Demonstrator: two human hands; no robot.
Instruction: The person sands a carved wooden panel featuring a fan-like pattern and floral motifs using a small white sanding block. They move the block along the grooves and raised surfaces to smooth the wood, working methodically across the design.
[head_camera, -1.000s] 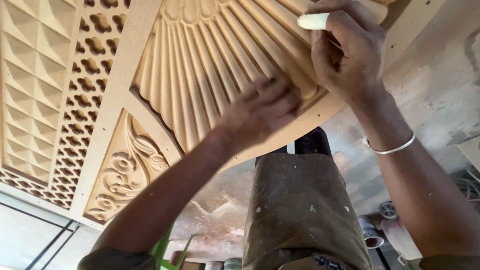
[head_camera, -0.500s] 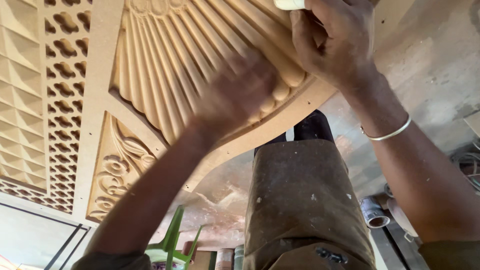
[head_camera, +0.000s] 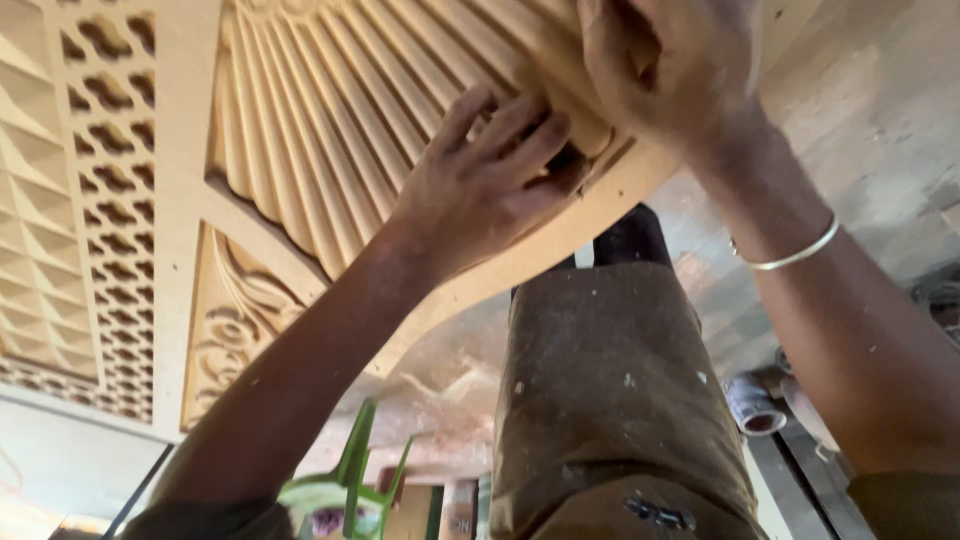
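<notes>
Both hands slid closer: left hand (head_camera: 480, 190) splayed flat, right hand (head_camera: 670, 70) gripping one carved panel (head_camera: 300, 130) (fluted).

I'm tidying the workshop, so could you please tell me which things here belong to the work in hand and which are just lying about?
In hand:
carved panel, under both hands
left hand, fingers on the fluted fan
right hand, on the panel's rim

Lying about:
green chair
pipe piece on the floor
</notes>
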